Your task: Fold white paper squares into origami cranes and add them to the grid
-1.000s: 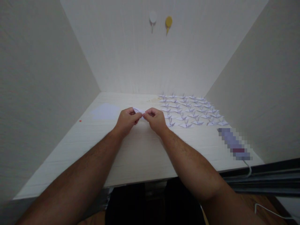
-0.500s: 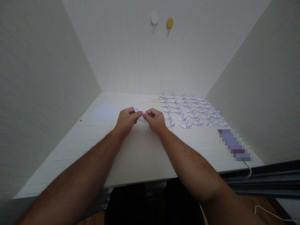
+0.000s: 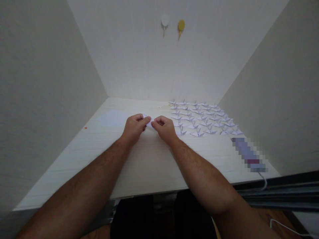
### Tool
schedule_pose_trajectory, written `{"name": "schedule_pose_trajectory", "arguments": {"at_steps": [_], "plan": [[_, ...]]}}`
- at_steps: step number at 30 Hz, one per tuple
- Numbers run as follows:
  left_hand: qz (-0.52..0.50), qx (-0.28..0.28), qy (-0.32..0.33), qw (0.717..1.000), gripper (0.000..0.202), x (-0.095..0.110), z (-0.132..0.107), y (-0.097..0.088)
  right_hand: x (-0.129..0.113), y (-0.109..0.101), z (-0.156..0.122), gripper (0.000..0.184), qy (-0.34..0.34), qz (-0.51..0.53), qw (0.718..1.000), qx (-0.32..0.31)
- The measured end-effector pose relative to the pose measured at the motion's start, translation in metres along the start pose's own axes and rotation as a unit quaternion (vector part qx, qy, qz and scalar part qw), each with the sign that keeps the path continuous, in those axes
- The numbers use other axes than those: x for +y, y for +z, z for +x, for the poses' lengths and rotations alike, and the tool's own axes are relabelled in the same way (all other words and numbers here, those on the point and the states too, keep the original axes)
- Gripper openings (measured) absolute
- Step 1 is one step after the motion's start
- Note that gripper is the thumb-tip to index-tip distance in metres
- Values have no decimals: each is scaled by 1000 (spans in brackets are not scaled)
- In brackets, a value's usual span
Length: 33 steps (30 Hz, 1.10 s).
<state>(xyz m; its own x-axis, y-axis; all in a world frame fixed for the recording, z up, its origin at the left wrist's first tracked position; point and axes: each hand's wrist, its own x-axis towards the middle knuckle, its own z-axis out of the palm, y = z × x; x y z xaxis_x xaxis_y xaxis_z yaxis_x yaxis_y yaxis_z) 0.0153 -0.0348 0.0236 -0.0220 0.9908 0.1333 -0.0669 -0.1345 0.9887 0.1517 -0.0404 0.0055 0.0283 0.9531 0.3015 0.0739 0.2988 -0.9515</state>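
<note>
Between my hands is a small piece of folded white paper (image 3: 150, 124), held just above the middle of the white table. My left hand (image 3: 136, 127) pinches its left side with thumb and fingers. From the right, my right hand (image 3: 163, 127) grips the other end between thumb and forefinger. The fingers cover much of the paper, so its exact shape cannot be made out. Rows of folded white paper cranes (image 3: 198, 118) stand to the right of my right hand. White paper sheets (image 3: 112, 118) lie to the left of my left hand.
The white table (image 3: 152, 169) is enclosed by walls at the back and both sides. A blurred-out phone-like object (image 3: 249, 154) with a white cable (image 3: 264, 182) lies at the right. A small red bit (image 3: 86, 127) is at the left edge. White (image 3: 164, 20) and yellow (image 3: 181, 25) hooks hang on the back wall.
My thumbs have moved slightly apart on the folded paper, and a little more of it shows between them. The cranes and sheets stay where they were.
</note>
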Motion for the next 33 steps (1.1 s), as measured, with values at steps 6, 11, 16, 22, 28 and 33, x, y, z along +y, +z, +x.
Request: {"name": "schedule_pose_trajectory", "arguments": {"at_steps": [6,11,16,22,28,33], "plan": [[-17,-24,0,1000,29,0,0,0,-1,-1,0,25,9,-18,1000,-13],[-22,-18,-3,1000,18,2,1,-1,2,-1,2,27,4,-54,998,-30],[-53,-13,-30,998,26,6,1,0,4,-1,2,24,-40,-75,995,-45],[-80,0,-90,993,21,7,2,1,2,-3,1,23,-54,-120,989,-65],[-59,-26,-92,994,29,6,3,0,1,-3,2,22,-53,-145,986,-56],[-31,-48,-77,995,30,8,3,-1,3,-2,1,23,-36,-141,988,-46]]}}
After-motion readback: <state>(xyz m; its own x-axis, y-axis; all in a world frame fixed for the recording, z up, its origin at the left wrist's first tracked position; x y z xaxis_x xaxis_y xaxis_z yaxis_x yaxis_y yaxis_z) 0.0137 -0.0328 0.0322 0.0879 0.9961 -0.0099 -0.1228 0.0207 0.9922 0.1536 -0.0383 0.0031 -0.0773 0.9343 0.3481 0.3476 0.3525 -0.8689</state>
